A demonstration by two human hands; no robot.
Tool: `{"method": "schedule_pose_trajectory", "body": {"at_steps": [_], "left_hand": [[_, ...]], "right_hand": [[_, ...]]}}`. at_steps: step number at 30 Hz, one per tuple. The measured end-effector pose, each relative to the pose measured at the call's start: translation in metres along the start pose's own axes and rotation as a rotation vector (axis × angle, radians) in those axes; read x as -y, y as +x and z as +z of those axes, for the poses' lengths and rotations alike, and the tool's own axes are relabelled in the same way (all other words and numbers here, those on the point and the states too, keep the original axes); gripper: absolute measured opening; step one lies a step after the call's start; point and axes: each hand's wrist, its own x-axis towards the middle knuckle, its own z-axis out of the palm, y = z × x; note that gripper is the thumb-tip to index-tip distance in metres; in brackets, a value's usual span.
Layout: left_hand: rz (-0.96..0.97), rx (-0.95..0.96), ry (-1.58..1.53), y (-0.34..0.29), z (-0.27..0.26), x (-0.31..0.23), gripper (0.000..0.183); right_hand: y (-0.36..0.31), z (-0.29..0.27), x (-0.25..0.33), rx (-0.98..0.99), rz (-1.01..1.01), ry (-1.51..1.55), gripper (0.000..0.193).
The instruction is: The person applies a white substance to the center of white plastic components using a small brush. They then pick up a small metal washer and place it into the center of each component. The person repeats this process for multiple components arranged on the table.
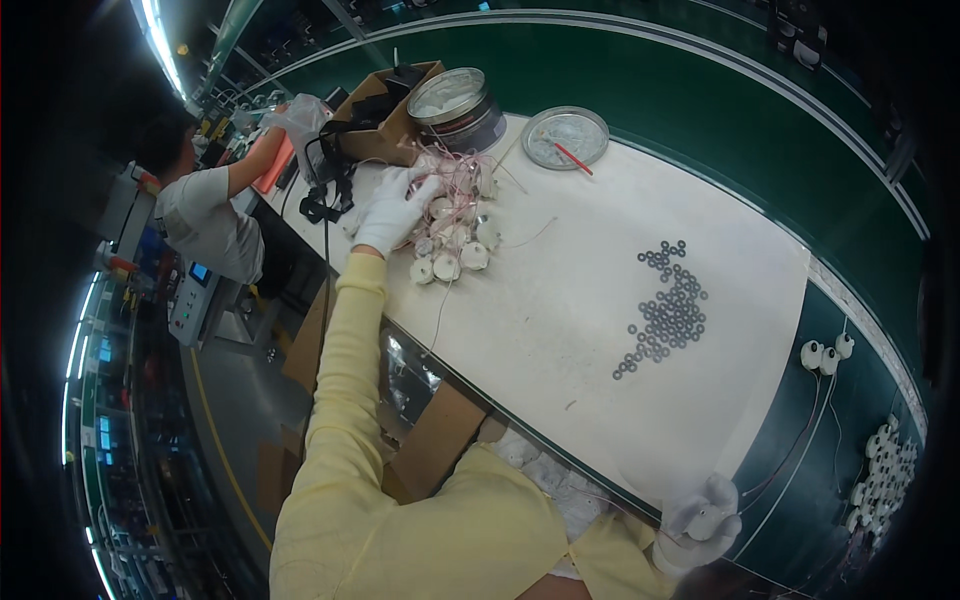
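Note:
My left hand (390, 212), in a white glove, reaches to the left edge of a heap of white round parts with pink wires (446, 266). Its fingers look apart, and their tips lie against the heap and its tangled wires. Low on the right, my right hand (682, 543), also gloved, is curled around a white round part (708, 520) at the table's near corner; the glove hides much of that part. Many small grey rings (668, 318) lie loosely grouped on the white tabletop (540, 310).
Behind the heap stand a cardboard box with black items (392, 125) and a large tin (462, 130). A round lid (540, 150) holds a red stick (573, 158). More white parts (882, 475) lie on the green surface at right. A co-worker (215, 215) sits at far left.

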Motion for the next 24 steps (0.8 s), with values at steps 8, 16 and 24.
{"method": "schedule_pose_trajectory", "body": {"at_steps": [8, 16, 24], "left_hand": [[0.375, -0.205, -0.185, -0.049, -0.016, -0.042, 0.043], [-0.045, -0.250, -0.250, -0.026, 0.008, 0.131, 0.045], [0.112, -0.050, -0.542, -0.061, 0.015, -0.008, 0.046]], "right_hand": [[0.007, 0.005, -0.003, -0.014, -0.016, -0.095, 0.063], [0.003, 0.006, -0.008, -0.084, 0.002, -0.178, 0.068], [0.000, 0.010, -0.009, -0.169, 0.028, -0.347, 0.070]]}}
